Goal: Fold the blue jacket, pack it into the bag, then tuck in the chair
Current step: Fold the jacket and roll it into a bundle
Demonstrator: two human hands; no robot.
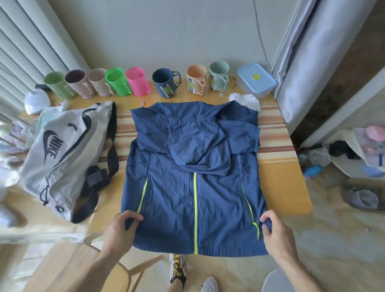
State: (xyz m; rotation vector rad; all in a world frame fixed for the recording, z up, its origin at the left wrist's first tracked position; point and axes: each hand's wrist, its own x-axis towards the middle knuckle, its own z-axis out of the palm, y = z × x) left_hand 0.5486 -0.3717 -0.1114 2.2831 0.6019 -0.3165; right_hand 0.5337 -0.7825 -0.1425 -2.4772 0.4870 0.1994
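Observation:
The blue jacket [191, 175] with neon-yellow zippers lies flat on the table [284, 188], front up. Its hood is folded down over the chest and both sleeves are folded in. The hem hangs over the near table edge. My left hand [122, 227] pinches the jacket's lower left side. My right hand [274, 231] pinches the lower right side. A grey bag [65, 153] with dark straps lies on the table just left of the jacket. A wooden chair [91, 273] stands pulled out at the lower left, below my left arm.
A row of several coloured mugs [137, 80] lines the far table edge, beside a plastic box with a blue lid [256, 80]. White tissue [244, 100] lies near the jacket's far right corner. A grey round stool [281, 291] is at the lower right. Clutter sits on the floor on both sides.

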